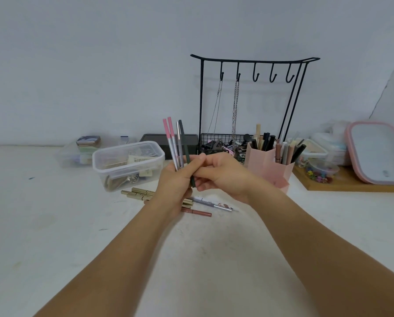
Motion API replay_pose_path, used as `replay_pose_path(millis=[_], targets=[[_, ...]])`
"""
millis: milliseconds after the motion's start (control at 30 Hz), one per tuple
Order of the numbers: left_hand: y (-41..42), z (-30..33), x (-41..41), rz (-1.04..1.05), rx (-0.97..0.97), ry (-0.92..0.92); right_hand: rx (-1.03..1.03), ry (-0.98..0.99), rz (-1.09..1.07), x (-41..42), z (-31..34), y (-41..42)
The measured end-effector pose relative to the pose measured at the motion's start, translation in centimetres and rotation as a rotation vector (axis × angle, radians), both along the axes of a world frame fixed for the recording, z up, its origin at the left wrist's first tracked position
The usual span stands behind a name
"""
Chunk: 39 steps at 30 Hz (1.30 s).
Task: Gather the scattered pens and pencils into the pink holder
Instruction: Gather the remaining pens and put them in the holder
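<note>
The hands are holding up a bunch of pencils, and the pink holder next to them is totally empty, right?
Not quite. The hands do hold up a bunch of pencils, but the head view shows the pink holder already has pens and pencils standing in it.

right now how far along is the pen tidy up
Partway. Done: the pink holder already has several pens standing in it. In hand: the left hand holds a bunch of four pens upright, and the right hand pinches the dark green one. Left: the gold pens, a grey pen and a brown pencil lie on the table.
</note>
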State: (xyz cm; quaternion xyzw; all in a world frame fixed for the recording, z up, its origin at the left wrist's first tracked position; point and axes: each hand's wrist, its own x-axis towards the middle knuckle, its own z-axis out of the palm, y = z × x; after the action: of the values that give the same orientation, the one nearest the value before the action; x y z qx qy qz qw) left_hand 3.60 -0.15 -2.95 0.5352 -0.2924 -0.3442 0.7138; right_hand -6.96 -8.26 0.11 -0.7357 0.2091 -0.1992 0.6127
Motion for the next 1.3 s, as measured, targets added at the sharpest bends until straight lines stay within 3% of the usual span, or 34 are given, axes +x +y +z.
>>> replay_pose_path(millis=[167, 367, 533, 733, 900, 1100, 1200, 1300], targets=[[-0.2, -0.2, 0.8, 0.101, 0.031, -0.053, -0.109, 0.074, -0.052, -0.3, 0.0, -0.1], [0.2, 0.5, 1.9, 0.153, 0.064, -0.001, -0.63, 0.507, -0.087, -2.0, 1.2, -2.4], [0.7, 0.8, 2.5, 0.117, 0.078, 0.021, -0.739, 0.776, 0.042, -2.0, 0.7, -2.0], [0.8, 0.7, 2.8, 0.123, 0.189, 0.071, -0.711, 0.856, 0.068, -1.7, 0.2, -1.7], [0.7, 0.8, 2.5, 0.136, 0.231, 0.084, -0.481, 0.723, 0.024, -2.9, 0.6, -2.9], [1.0, 1.3, 0.8, -0.093, 0.165, -0.023, -0.091, 0.208, 0.015, -3.3, 2.8, -2.6], [1.1, 1.2, -0.1, -0.207, 0.1, -0.061, -0.022, 0.049, 0.017, -2.5, 2.9, -1.4], [1.0, 0.8, 0.0, -0.225, 0.109, -0.148, -0.037, 0.023, -0.024, -1.9, 2.5, -0.9]])
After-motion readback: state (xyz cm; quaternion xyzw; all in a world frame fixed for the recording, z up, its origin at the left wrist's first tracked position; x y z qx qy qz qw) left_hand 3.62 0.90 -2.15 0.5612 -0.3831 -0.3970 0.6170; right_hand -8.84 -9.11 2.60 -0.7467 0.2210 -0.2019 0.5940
